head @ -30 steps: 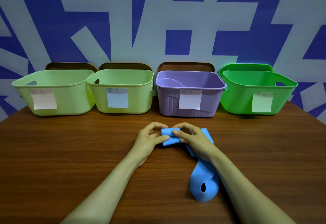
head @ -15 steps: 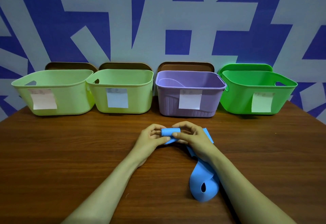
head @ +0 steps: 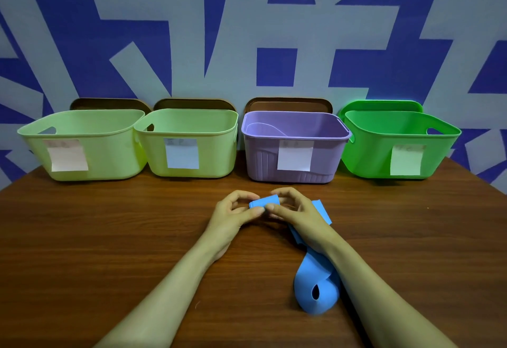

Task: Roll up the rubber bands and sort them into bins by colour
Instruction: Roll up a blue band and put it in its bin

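A wide blue rubber band (head: 315, 287) lies on the wooden table (head: 109, 238), its loose end looped near my right forearm. Its far end is wound into a small roll (head: 264, 200) held just above the table. My left hand (head: 233, 216) pinches the roll's left end between thumb and fingers. My right hand (head: 299, 213) pinches its right end, and part of the band runs hidden beneath that hand. Behind stand four bins: two pale green (head: 82, 166) (head: 208, 166), a purple one (head: 263, 166) and a bright green one (head: 367, 161).
Each bin has a paper label on its front. Brown lids lean against the patterned blue wall behind the first three bins, a green lid behind the fourth. Something pale curves inside the purple bin. The table's far corners show at left and right.
The blue roll has grown thicker and turned between my fingers. Both hands have stayed in the same spot on the table.
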The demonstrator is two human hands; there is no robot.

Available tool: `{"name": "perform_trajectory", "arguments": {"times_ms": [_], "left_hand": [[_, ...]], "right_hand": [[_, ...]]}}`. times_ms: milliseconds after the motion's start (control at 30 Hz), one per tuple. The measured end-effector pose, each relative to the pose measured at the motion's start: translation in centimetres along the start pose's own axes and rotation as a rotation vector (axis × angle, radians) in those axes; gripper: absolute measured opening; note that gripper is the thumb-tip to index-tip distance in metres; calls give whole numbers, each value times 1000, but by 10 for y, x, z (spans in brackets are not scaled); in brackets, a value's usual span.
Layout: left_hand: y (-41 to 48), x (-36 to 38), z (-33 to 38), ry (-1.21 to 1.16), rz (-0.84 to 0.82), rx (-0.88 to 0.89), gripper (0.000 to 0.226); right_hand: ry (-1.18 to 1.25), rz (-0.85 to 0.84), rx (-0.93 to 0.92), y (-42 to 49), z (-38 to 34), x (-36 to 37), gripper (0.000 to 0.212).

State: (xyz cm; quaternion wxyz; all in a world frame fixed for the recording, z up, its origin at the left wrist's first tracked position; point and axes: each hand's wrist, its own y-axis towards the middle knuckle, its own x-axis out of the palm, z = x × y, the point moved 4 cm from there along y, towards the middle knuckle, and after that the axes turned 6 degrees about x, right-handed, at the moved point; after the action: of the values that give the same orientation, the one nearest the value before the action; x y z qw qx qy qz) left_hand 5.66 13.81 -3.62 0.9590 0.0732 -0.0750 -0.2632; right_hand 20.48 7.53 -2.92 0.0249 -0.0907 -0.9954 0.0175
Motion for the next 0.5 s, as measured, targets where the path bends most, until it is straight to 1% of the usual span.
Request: {"name": "perform_trajectory", "arguments": {"times_ms": [67, 167, 300, 400, 500], "left_hand": [[1, 1, -2, -5, 0, -18, 24], [2, 3, -3, -2, -3, -25, 26], [0, 5, -3, 104, -36, -5, 25], [0, 5, -2, 191, -43, 0, 30], [1, 4, -4, 126, -29, -53, 31]], "right_hand": [[54, -1, 1, 1, 1, 1, 35], [130, 36, -2, 1, 0, 1, 34], [79, 69, -3, -1, -3, 5, 30], [83, 76, -1, -1, -4, 3, 25], [78, 37, 16, 1, -2, -1, 23]]}}
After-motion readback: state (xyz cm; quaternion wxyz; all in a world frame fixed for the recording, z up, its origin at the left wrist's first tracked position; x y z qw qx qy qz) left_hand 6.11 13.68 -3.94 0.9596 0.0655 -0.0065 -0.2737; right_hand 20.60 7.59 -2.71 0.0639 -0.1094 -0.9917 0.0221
